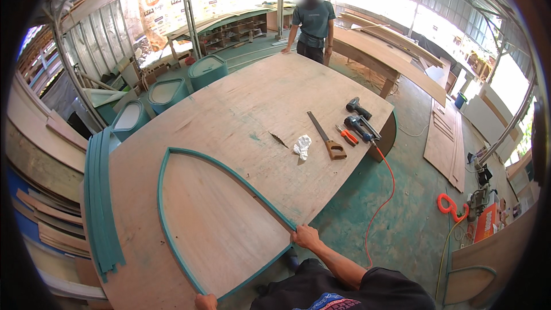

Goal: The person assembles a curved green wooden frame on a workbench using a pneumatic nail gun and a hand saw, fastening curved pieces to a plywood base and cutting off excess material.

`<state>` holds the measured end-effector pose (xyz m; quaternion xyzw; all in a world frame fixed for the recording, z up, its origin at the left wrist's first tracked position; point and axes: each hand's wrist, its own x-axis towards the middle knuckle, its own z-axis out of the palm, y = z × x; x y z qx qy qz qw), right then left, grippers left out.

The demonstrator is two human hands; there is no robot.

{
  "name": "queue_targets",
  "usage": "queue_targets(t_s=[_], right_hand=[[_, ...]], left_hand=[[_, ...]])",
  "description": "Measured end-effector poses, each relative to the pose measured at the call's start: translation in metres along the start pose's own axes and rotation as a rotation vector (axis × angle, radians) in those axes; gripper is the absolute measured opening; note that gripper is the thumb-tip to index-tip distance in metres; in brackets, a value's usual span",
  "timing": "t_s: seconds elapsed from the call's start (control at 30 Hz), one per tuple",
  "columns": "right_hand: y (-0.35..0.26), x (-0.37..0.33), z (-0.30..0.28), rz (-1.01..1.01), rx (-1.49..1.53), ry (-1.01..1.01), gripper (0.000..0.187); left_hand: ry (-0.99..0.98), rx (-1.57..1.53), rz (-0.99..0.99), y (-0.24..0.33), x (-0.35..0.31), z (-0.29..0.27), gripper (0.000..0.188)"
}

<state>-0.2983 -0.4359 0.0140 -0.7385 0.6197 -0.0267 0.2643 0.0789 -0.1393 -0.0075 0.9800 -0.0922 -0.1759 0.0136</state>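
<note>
A teal arched frame strip (229, 177) lies flat on a big plywood tabletop (247, 103), its point toward the far side. My right hand (307, 236) grips the frame's near right corner at the table's edge. My left hand (205, 301) holds the frame's near left corner at the bottom of the picture; only its knuckles show.
A handsaw (325, 136), a white rag (302, 146), pliers (347, 135) and two power drills (358, 116) lie at the table's right side. An orange cable (384, 192) trails to the floor. Teal strips (100, 206) are stacked at left. Another person (313, 23) leans on the far end.
</note>
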Motion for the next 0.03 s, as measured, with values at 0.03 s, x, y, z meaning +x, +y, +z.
queue_targets(t_s=[0.03], right_hand=[[0.0014,0.0015,0.0006,0.002,0.000,-0.010,0.045]], left_hand=[[0.000,-0.022,0.025,0.0017,-0.0083,-0.0084,0.030]])
